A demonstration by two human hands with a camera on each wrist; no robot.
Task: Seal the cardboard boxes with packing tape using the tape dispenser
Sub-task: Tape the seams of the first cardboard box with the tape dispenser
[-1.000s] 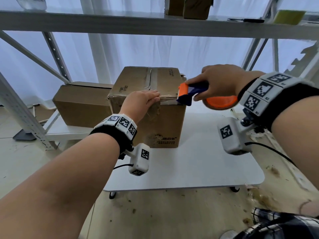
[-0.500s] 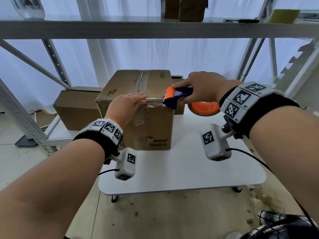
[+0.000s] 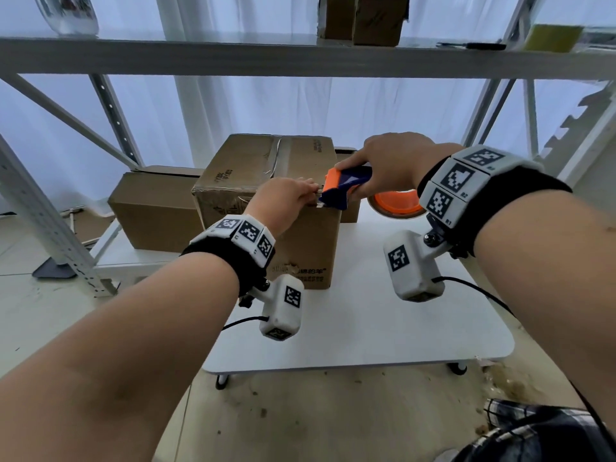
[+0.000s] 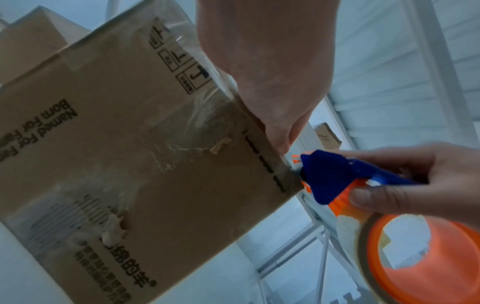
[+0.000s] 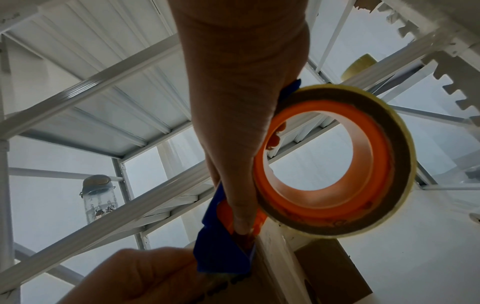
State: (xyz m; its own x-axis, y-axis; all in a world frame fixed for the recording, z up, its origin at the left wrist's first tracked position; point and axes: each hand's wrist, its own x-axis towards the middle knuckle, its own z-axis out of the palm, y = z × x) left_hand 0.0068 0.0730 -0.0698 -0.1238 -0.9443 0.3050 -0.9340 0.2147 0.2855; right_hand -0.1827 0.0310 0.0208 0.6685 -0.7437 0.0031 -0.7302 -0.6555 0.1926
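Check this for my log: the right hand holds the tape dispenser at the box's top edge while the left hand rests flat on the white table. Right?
Not quite. The left hand rests on the box's top edge, not the white table, as the head view shows. The right hand does hold the tape dispenser there.

Obstacles: brown taped cardboard box (image 3: 266, 181) at back left of white low table (image 3: 383, 328); second brown cardboard box (image 3: 156, 211) just left; grey metal shelf beam (image 3: 300, 58) overhead. Free room: table's bare front and right.
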